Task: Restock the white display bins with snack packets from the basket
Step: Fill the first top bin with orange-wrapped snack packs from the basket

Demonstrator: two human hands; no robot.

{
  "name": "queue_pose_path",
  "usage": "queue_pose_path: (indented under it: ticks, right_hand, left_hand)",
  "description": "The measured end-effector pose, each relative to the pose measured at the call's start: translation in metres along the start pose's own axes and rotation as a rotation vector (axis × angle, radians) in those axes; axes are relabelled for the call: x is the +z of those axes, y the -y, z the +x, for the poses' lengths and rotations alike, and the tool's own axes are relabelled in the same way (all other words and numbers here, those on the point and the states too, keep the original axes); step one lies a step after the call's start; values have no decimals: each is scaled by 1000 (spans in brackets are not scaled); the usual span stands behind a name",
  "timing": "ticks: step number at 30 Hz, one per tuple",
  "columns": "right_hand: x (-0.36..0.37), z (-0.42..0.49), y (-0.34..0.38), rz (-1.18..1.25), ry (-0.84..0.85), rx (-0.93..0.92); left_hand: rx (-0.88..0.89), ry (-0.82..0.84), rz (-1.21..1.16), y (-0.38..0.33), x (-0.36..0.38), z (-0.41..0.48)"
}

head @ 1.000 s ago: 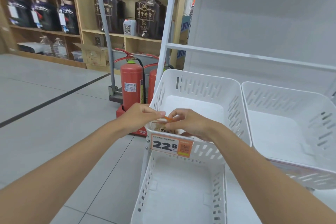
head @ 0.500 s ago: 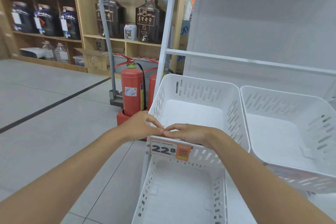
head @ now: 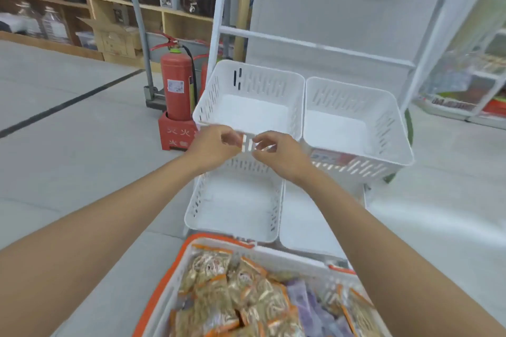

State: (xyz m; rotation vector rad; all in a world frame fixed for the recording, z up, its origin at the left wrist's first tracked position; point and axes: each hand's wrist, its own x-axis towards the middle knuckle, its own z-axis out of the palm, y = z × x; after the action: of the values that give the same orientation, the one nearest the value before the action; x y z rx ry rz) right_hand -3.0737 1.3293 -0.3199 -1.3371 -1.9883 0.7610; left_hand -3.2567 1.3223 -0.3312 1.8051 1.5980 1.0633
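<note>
Both hands have been drawn back from the front rim: left hand [head: 216, 145] and right hand [head: 279, 153] are loosely curled, holding nothing. All white display bins [head: 252, 112] appear unfilled; snack packets [head: 241, 290] remain in the basket [head: 164, 287] below.

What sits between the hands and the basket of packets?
In the head view, the empty lower bin lies between the hands, left hand and right hand, and the basket of packets. Nothing else.
</note>
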Motion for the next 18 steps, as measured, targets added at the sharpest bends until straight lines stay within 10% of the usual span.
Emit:
queue_pose_path:
  ticks: [11, 18]
  right_hand:
    - [58, -211, -144, -285, 597, 477]
    - [41, -210, -142, -142, 274, 338]
  left_hand:
    - [-262, 430, 32, 61, 96, -182]
    - [-305, 383, -113, 61, 100, -194]
